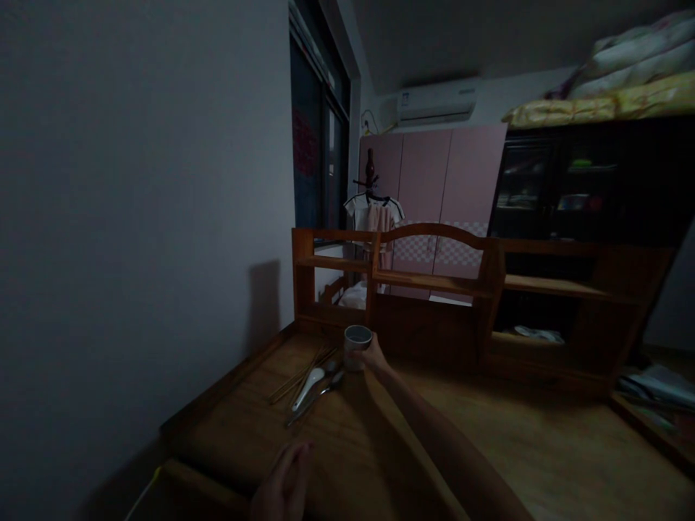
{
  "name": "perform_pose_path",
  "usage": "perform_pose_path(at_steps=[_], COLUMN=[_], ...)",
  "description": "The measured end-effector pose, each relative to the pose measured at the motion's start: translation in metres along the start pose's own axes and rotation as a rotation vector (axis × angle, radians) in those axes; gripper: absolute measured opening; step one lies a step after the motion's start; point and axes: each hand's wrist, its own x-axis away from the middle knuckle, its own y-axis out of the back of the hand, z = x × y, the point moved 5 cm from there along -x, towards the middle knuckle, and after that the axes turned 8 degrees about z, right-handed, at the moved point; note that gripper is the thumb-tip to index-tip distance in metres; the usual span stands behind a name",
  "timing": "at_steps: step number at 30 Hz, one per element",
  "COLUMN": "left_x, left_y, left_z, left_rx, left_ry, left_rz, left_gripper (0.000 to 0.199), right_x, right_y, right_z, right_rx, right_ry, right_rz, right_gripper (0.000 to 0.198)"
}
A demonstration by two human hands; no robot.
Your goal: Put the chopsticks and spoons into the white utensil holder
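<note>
My right hand [372, 354] reaches to the far part of the wooden desk and grips a light grey cup [352, 362] from its right side. The cup is upright, its open rim toward me. To its left lie a white soup spoon [308, 387], metal spoons [324, 391] and several thin wooden chopsticks [287, 388], partly overlapping. Close to me, above the desk's near edge, my left hand [283, 481] has its fingers curled together, with nothing visible in them. It is nearest to the spoon handles but apart from them.
A wooden shelf unit [423, 278] stands along the desk's [489, 405] back edge. A pale wall [163, 217] rises on the left. At the near left is a wooden edge [200, 485] with a yellow-tipped cord. Papers [659, 387] lie at the far right. The room is dim.
</note>
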Motion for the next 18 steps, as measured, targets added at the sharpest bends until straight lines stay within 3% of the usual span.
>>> perform_pose_path(at_steps=[3,6,12,18], left_x=[-0.035,-0.069,-0.101,-0.104], left_y=[0.023,0.031,0.016,0.016], left_z=[0.008,0.025,0.059,0.057], left_rx=[-0.236,-0.493,-1.086,-1.133], left_ry=[-0.072,-0.118,-0.208,-0.154], left_rz=[-0.1,-0.12,0.047,0.081], left_gripper=[0.038,0.032,0.038,0.039], right_x=[-0.01,-0.013,-0.001,0.031], right_y=[-0.007,-0.01,0.0,0.037], right_z=[-0.008,-0.015,-0.019,-0.001], right_rx=[0.024,0.049,0.118,0.239], right_ry=[0.013,0.014,0.044,0.069], right_rz=[-0.017,-0.008,0.041,0.035], right_gripper=[0.074,0.081,0.093,0.082])
